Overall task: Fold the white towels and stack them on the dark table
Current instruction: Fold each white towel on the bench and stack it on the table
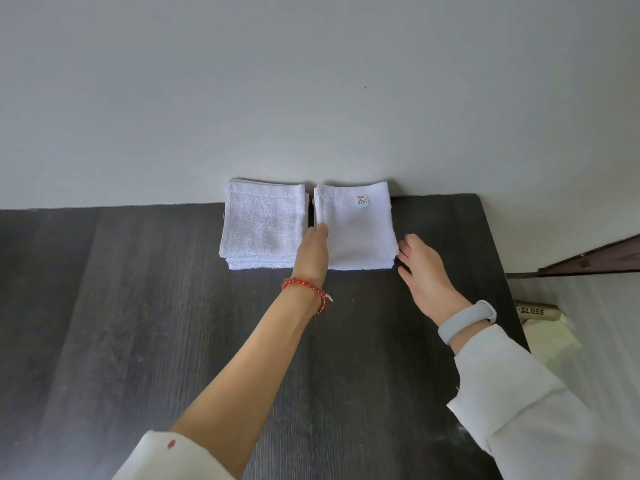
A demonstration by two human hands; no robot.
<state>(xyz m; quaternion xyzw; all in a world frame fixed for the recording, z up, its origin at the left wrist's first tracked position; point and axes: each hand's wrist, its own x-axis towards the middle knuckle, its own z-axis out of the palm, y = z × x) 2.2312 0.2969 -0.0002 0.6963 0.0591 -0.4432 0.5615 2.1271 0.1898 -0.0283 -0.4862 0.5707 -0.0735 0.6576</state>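
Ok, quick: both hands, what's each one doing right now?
Left hand: open, flat on the right towel stack.
Right hand: open, fingers at that stack's right edge, holding nothing.

Soft even daylight, faint shadows, wide-angle bending at edges

— Where's the open ground?

— The near and left stretches of the dark table (138, 306) lie bare, wide room for any reach.

— And the blockers?

— Two folded towel stacks at the far edge: the left stack (263, 230) and the right stack (360, 233), just beside each other with only a thin slit between, both backed against the wall (311, 98). The left hand (311, 251) covers that slit's near end; the right hand (422, 268) flanks the right stack.
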